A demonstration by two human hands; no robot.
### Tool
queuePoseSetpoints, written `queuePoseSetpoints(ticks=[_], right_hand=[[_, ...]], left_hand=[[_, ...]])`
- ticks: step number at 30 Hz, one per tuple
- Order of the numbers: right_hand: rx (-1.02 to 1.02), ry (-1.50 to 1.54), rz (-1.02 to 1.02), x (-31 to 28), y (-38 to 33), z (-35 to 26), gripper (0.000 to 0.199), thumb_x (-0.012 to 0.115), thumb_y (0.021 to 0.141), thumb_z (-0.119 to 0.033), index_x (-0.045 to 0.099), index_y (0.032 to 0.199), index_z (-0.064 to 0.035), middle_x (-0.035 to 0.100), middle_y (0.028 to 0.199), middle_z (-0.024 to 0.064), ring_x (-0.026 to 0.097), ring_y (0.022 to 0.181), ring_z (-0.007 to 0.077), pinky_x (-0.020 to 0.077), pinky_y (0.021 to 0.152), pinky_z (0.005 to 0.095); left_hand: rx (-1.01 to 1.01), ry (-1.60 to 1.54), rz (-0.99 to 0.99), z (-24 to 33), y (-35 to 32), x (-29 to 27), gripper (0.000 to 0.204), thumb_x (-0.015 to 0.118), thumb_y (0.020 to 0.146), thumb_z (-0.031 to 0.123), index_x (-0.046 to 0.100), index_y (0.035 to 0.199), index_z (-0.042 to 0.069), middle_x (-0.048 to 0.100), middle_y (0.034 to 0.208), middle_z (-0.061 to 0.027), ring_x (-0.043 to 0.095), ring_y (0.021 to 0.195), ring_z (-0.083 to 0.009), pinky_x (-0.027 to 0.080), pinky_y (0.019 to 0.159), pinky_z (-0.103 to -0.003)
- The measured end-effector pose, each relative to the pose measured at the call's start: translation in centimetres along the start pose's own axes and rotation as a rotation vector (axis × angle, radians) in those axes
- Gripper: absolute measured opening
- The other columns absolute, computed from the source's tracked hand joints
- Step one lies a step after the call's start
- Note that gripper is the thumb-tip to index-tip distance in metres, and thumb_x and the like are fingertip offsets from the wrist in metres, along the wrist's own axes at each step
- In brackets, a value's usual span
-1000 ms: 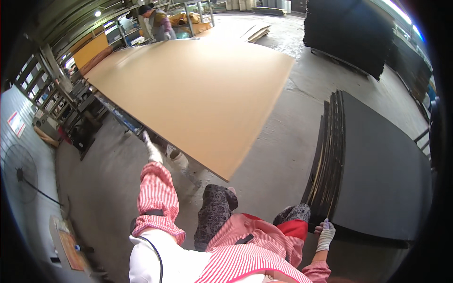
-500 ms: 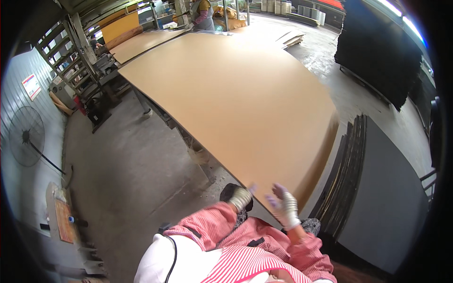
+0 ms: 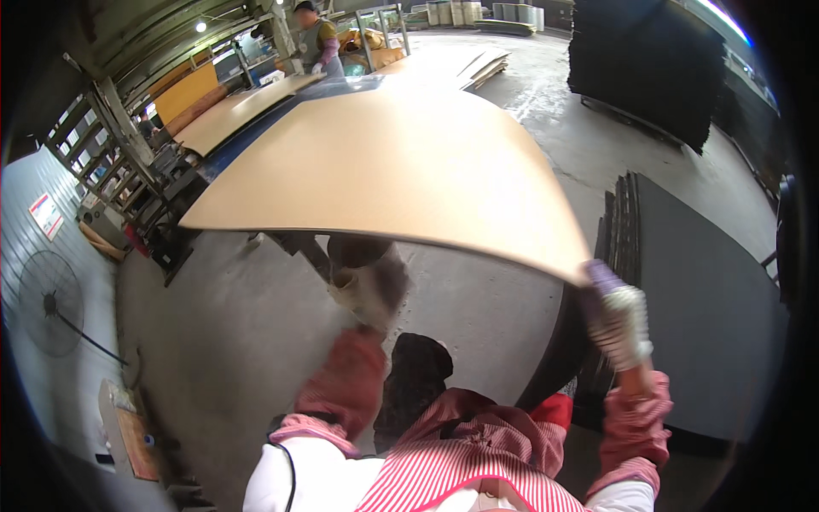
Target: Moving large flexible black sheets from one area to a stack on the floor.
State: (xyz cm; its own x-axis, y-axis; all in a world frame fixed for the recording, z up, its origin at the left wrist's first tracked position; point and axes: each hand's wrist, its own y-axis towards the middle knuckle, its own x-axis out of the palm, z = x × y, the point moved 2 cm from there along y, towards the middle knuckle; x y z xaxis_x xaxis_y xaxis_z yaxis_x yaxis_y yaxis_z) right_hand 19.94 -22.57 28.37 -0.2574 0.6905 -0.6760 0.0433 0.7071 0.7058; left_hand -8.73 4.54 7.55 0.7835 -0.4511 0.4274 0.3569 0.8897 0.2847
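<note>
A large thin tan board stretches away from me, its near edge lifted and bowed. My right hand, in a white glove, grips the board's near right corner. Under the near edge, towards the middle, my gloved left hand is blurred and raised against the board. My red striped sleeves come up from the lower edge. At the board's far end stands another person in gloves.
A stack of dark panels lies on the floor at my right, close to my right hand. A tall black stack stands at the back right. Metal racks and a fan line the left wall. More tan boards lie beyond.
Both hands have gone from being together in front of me to the board's near edge, which is now lifted. The view has tilted up towards the far end.
</note>
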Motion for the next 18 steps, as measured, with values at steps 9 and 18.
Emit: queuePoseSetpoints(ticks=[9, 18], right_hand=[[0.524, -0.788, 0.123, -24.7, -35.5, 17.5, 0.032, 0.05, 0.092, -0.013, 0.054, 0.122, -0.0028, 0.058, 0.117, 0.0112, 0.058, 0.103, 0.0196, 0.0448, 0.087, 0.0296], [1.461, 0.249, 1.067, -13.4, -61.6, 11.2, 0.056, 0.044, 0.09, -0.038, 0.039, 0.132, -0.0018, 0.051, 0.124, 0.0116, 0.05, 0.11, 0.0269, 0.0341, 0.099, 0.0418]], left_hand=[[0.552, -0.54, -0.32, 23.0, 8.6, 28.1, 0.045, 0.054, 0.088, 0.032, 0.046, 0.126, 0.008, 0.046, 0.125, -0.0062, 0.045, 0.112, -0.0214, 0.041, 0.095, -0.037], [0.742, 0.351, -1.355, 15.0, -4.9, 59.8, 0.072, 0.063, 0.076, 0.042, 0.037, 0.135, 0.01, 0.031, 0.142, -0.0125, 0.025, 0.133, -0.0333, 0.022, 0.107, -0.052]])
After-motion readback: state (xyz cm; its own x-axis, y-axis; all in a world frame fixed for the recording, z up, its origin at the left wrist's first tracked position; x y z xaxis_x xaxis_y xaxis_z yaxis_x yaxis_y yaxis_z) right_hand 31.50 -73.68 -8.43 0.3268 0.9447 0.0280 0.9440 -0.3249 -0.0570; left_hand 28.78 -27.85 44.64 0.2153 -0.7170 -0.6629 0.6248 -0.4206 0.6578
